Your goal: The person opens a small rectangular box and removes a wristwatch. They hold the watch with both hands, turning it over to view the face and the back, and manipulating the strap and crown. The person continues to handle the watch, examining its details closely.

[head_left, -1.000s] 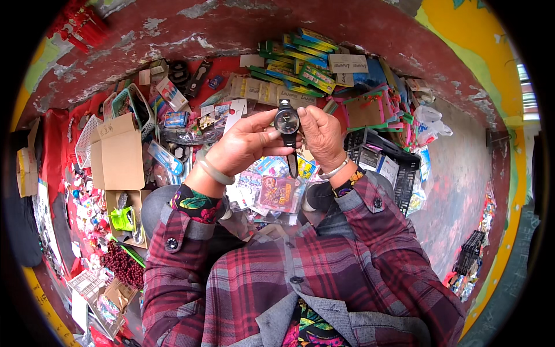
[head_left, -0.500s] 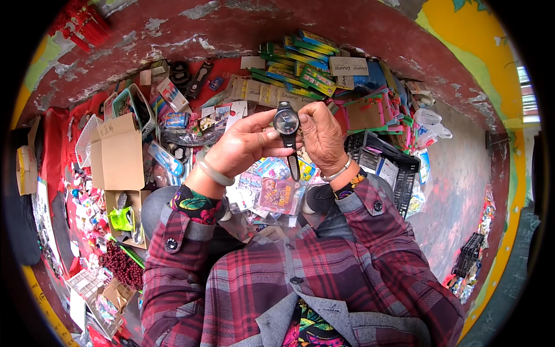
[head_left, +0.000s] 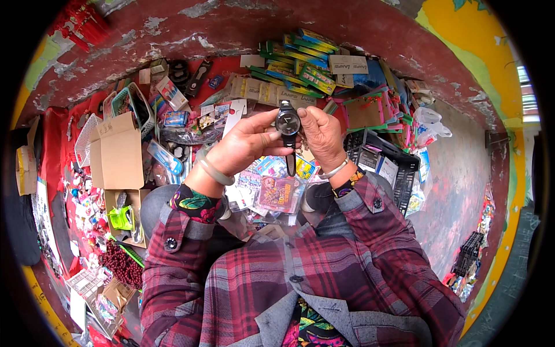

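Note:
A black wristwatch with a round dark dial hangs between my two hands, its lower strap dangling. My left hand grips the case from the left, thumb on the near side and fingers behind the strap. At the case's right edge, my right hand pinches with thumb and forefinger, its other fingers curled in. Below the watch, between my knees, lie flat printed packets, among them a dark red square one.
An open cardboard box stands at my left, near white and green plastic baskets. Colourful long boxes are piled at the far side by the wall. A black plastic crate sits at my right.
My right hand has shifted slightly, its thumb now stretched along the watch's edge. The loose strap has swung a little to the left. The left hand stays in place.

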The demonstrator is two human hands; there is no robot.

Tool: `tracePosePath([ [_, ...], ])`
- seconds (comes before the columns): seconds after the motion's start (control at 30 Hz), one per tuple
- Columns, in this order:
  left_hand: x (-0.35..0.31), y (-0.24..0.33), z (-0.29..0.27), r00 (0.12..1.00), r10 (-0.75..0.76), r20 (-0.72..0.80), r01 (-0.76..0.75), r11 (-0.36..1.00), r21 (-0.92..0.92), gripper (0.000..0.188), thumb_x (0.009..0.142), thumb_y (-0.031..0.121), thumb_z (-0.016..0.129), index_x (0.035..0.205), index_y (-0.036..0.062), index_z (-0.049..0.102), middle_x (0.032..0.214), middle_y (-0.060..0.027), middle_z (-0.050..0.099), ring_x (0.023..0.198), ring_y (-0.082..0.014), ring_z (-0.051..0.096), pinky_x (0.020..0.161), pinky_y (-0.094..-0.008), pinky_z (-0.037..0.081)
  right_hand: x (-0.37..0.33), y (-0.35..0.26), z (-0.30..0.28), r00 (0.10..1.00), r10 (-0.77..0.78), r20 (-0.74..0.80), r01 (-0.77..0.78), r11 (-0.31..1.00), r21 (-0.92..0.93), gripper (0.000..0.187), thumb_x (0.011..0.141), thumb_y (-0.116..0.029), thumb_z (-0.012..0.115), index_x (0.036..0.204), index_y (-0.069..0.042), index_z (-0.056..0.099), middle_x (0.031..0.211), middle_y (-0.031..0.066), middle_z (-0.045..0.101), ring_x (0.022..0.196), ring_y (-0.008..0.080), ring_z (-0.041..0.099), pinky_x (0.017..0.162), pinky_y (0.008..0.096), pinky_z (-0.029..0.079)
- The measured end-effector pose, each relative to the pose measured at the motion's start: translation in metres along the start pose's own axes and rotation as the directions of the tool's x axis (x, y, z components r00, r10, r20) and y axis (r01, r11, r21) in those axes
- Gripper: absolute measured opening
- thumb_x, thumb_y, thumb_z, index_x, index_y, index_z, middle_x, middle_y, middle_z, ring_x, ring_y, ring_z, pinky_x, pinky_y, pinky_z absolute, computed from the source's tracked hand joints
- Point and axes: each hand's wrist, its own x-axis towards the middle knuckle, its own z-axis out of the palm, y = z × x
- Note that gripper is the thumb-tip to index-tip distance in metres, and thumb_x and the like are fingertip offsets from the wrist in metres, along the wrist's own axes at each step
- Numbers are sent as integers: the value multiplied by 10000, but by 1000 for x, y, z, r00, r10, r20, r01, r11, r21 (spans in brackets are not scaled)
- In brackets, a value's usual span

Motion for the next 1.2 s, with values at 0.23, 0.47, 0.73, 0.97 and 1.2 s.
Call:
tracePosePath([
  [0.23,0,6,0,1000,31,-2,-31,995,-96,434,901,78,477,1306,-29,365,1185,-131,527,1078,-266,556,901,-357,487,3,-8,2,949,-314,-30,293,913,-282,147,905,-171,511,841,-39,503,752,112,534,658,283,534,596,338,421],
  [0.47,-1,4,1,1000,3,9,-3,999,-49,449,902,75,472,1323,-21,348,1187,-118,520,1079,-244,550,904,-354,485,-1,-8,2,960,-278,-14,259,910,-323,155,914,-162,479,821,-38,487,709,127,504,638,320,501,593,378,402],
  [0.73,-2,-2,-5,1000,-8,12,8,1000,-5,456,900,61,459,1333,-12,336,1194,-113,510,1075,-225,548,905,-337,487,-3,0,3,990,-137,-39,129,979,-160,297,924,-237,492,720,-21,506,546,89,497,483,235,495,472,318,382],
  [0.97,0,5,1,1000,2,-9,-2,997,-71,434,901,66,472,1310,-28,361,1165,-127,534,1062,-254,563,900,-351,491,0,-6,1,992,-121,-27,115,978,-172,230,920,-224,497,814,-22,527,665,77,524,609,216,530,557,311,410],
  [1.2,-1,5,0,1000,14,6,-14,995,-102,435,903,66,466,1311,-35,355,1188,-135,522,1089,-282,547,908,-368,484,4,-8,1,915,-402,12,373,837,-399,106,877,-138,518,831,-45,498,756,116,512,747,325,497,663,385,400],
])
